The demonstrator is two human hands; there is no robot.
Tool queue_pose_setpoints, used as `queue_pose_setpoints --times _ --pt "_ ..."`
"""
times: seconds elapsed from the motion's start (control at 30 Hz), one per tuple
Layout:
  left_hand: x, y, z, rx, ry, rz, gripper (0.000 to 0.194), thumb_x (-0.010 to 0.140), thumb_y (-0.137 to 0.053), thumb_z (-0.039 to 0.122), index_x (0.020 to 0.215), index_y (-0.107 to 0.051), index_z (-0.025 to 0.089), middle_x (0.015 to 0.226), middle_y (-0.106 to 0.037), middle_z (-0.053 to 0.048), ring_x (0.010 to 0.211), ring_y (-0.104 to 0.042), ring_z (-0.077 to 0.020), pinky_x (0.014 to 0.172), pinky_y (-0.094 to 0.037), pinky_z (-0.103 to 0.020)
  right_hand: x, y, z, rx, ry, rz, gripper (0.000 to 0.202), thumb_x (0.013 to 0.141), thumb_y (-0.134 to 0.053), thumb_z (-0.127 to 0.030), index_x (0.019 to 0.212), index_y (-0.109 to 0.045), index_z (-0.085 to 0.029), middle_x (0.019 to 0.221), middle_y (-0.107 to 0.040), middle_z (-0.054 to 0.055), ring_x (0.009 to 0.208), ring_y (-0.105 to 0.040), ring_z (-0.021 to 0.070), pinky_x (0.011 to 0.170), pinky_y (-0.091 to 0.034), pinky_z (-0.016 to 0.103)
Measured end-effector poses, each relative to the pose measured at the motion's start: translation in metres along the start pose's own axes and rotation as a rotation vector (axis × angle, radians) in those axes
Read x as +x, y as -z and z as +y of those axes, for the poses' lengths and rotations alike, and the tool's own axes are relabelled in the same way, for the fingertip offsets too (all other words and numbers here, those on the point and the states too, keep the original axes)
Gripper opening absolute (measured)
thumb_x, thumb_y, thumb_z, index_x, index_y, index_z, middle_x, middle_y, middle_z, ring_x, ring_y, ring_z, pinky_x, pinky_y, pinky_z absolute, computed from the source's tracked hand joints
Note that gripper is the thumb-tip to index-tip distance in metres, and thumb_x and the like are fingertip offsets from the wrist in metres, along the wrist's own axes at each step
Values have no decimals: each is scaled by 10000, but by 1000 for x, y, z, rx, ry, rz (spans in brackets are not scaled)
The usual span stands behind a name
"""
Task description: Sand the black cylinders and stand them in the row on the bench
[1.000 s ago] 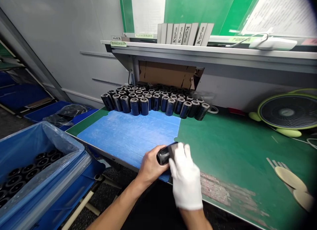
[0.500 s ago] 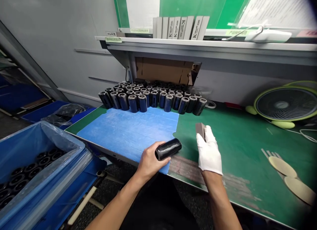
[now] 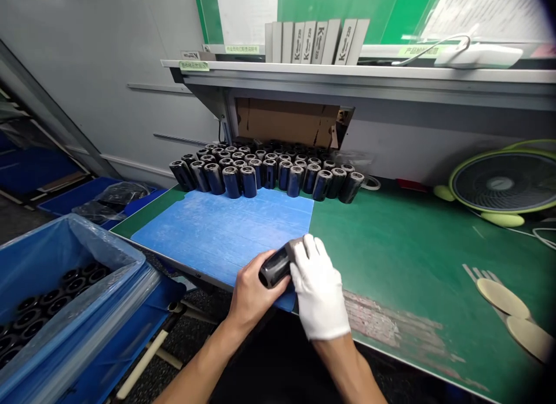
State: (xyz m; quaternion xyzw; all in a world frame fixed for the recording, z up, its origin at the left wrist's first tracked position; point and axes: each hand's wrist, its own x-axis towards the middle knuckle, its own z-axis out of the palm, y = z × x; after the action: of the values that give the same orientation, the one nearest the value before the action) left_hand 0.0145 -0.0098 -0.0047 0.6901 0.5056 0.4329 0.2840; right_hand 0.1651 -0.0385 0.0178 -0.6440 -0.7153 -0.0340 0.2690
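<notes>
My bare left hand is wrapped round a black glossy cylinder, tilted above the front edge of the blue mat. My right hand, in a white glove, grips a grey-brown block against the cylinder's far right end. The gloved fingers partly cover both the block and that end. Behind the mat, several black cylinders stand upright in rows.
A blue bin with black cylinders is at the left. On the green table lie cream oval pads and a green-rimmed fan. A shelf with grey boxes runs above.
My right hand has moved left with the block and brought it onto the cylinder's end. My left hand has shifted slightly left and down with the cylinder.
</notes>
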Motion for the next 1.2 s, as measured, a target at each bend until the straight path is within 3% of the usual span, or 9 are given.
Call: queue_pose_setpoints --times 0.17,0.3,0.43,0.67,0.8,0.93,1.0,1.07,1.2 --pt "-9 15 -1 19 46 -11 450 778 -773 301 1210 -667 235 1154 -752 -43 1057 -721 -246 944 -584 -343 11 5 -8 -20 5 -44 456 1018 -372 -184 1455 -504 -197 1580 -398 108 1497 -295 323 1046 -527 468" --pt "-7 16 -3 25 28 -28 464 755 -776 270 1206 -672 233 1159 -753 -35 1070 -719 -245 959 -581 -340 9 3 -5 -49 -11 -34 443 1020 -379 -205 1440 -520 -221 1558 -436 94 1471 -353 311 967 -579 432" --pt "-6 17 -6 12 -4 -29 483 755 -757 238 1230 -669 229 1186 -747 -40 1091 -715 -245 974 -577 -337 0 3 -10 -74 47 27 469 1009 -382 -186 1460 -505 -216 1560 -432 100 1487 -322 308 1013 -556 441" --pt "-5 19 -8 3 -11 -65 491 745 -747 193 1228 -677 238 1194 -750 -32 1089 -719 -238 968 -581 -322 4 7 -24 -18 37 -51 458 1015 -353 -198 1434 -533 -237 1551 -449 69 1470 -354 301 960 -578 422" --pt "-3 22 -4 37 14 -69 486 743 -787 265 1214 -669 248 1163 -749 -26 1065 -717 -243 962 -578 -337 52 6 23 204 -228 -50 406 985 -447 -266 1354 -617 -271 1528 -483 51 1401 -462 273 1100 -481 472" --pt "4 33 -1 70 10 -175 454 753 -782 273 1187 -647 259 1147 -741 -29 1046 -716 -242 907 -588 -333 79 18 83 263 -410 74 594 1012 -382 -402 1546 -403 -144 1609 -340 97 1492 -319 265 1247 -259 499" --pt "11 38 -2 49 -28 -247 504 738 -797 270 1214 -630 259 1243 -714 -42 1116 -696 -253 962 -573 -343 65 20 88 298 -465 89 647 1011 -381 -461 1560 -371 -118 1599 -351 102 1475 -354 270 1243 -275 496" --pt "18 41 -5 17 -47 -301 538 741 -799 264 1248 -621 264 1284 -699 -39 1143 -688 -249 986 -563 -338 39 14 74 311 -456 99 637 1012 -397 -474 1553 -392 -139 1593 -365 85 1470 -363 268 1242 -283 492" --pt "25 38 -12 -25 -65 -323 583 738 -793 236 1296 -626 258 1233 -723 -24 1119 -699 -229 990 -560 -308 -3 -6 21 129 -146 89 509 1056 -346 -328 1545 -416 -203 1629 -303 62 1534 -194 281 1207 -352 496"
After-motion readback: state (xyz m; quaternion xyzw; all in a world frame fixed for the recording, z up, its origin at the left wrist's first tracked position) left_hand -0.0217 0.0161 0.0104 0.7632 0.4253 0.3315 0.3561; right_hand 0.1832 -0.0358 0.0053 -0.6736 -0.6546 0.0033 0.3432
